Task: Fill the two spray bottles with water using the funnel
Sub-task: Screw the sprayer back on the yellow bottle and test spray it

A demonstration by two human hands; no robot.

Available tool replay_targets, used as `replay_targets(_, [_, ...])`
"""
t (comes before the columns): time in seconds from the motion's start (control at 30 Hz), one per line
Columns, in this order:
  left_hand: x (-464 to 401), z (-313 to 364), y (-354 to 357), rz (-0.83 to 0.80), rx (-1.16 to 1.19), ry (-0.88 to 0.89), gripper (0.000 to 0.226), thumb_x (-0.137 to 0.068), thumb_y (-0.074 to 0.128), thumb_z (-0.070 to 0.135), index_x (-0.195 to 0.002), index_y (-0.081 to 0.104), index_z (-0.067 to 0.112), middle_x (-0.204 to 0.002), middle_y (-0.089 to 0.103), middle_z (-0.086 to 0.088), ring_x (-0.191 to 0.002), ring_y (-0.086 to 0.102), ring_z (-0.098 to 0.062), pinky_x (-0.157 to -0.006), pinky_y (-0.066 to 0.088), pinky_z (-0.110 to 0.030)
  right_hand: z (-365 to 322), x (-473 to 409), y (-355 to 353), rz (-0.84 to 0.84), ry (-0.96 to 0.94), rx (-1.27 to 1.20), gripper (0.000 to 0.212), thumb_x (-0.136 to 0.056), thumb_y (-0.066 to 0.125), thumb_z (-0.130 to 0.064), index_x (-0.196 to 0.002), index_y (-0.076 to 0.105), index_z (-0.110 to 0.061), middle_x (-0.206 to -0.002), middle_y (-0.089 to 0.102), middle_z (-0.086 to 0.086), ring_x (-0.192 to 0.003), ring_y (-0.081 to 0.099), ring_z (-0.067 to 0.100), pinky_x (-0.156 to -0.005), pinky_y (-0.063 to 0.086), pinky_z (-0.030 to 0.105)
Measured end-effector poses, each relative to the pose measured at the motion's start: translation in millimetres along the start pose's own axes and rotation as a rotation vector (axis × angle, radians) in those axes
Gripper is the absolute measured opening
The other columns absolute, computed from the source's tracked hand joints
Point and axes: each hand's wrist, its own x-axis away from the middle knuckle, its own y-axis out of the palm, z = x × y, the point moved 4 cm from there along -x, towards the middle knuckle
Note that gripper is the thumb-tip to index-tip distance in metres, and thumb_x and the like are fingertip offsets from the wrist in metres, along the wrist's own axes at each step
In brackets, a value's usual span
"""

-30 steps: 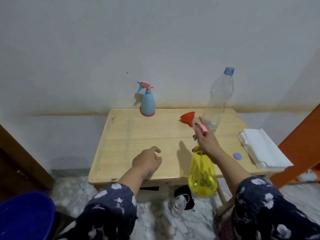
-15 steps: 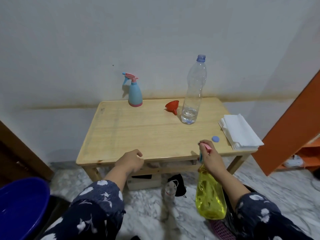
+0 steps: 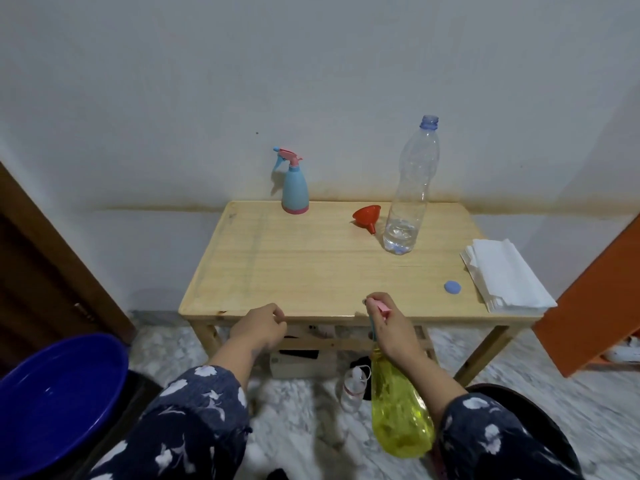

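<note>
My right hand [image 3: 391, 327] grips the pink spray head of a yellow spray bottle [image 3: 398, 414], which hangs in front of the wooden table [image 3: 294, 271], below its near edge. My left hand [image 3: 259, 327] hovers at that edge, loosely curled and holding nothing. A blue spray bottle with a pink trigger [image 3: 294, 188] stands at the table's back. A red funnel [image 3: 367, 216] lies on its side beside a tall clear water bottle [image 3: 410, 199], uncapped, with a little water in its bottom. Its blue cap [image 3: 452, 287] lies near the right front.
A stack of white paper napkins [image 3: 505, 275] sits at the table's right edge. A dark blue basin [image 3: 52, 403] stands on the floor at left, an orange shelf [image 3: 595, 306] at right. A small clear bottle [image 3: 353, 388] and dark items lie under the table.
My right hand has carried the yellow spray bottle from over the table down and back to just past its near edge. My left hand drew back to the edge too.
</note>
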Motion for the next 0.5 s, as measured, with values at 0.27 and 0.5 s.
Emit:
replay_targets(0.27, [1, -25, -16, 0.034, 0.028, -0.05, 0.018, -0.095, 0.046, 0.032, -0.11, 0.054, 0.03, -0.104, 0.06, 0.004, -0.092, 0.059, -0.019, -0.08, 0.048, -0.029, -46, -5, 50, -0.216, -0.158, 0.003, 0.032, -0.096, 0.032, -0.056, -0.118, 0.049, -0.04, -0.112, 0.066, -0.002, -0.102, 0.06, 0.018, -0.089, 0.049, 0.036])
replay_targets(0.5, [-7, -35, -25, 0.037, 0.069, -0.073, 0.02, -0.094, 0.047, 0.034, -0.112, 0.053, 0.03, -0.103, 0.064, 0.004, -0.091, 0.063, -0.019, -0.082, 0.051, -0.031, -69, -17, 67, -0.219, -0.204, -0.012, 0.028, -0.097, 0.034, -0.053, -0.113, 0.05, -0.037, -0.105, 0.067, 0.002, -0.095, 0.061, 0.02, -0.083, 0.049, 0.033])
